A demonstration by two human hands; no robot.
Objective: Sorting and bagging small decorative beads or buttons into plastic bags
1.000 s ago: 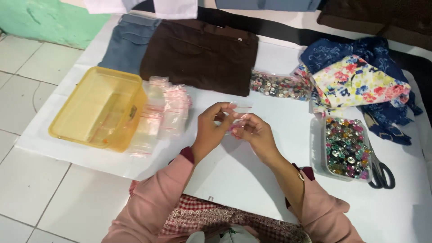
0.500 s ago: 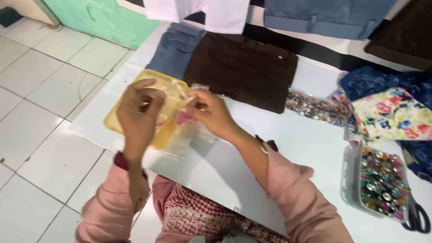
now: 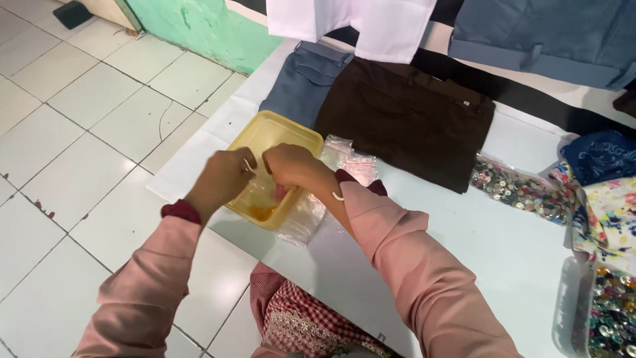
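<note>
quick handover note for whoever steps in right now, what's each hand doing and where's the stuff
Left hand: over the yellow tub, fingers pinched on a small clear bag.
Right hand: also over the tub, grip closed on the other side of the bag.
Things: stack of clear bags lies just right of the tub on the white table; a few items sit in the tub's bottom; loose buttons lie further right.
Done: bag brought over the tub.
Left: bag not yet released.

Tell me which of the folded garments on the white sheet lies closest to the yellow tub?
The grey-blue folded garment: its lower edge nearly meets the yellow tub, while the dark brown one lies further right.
</note>
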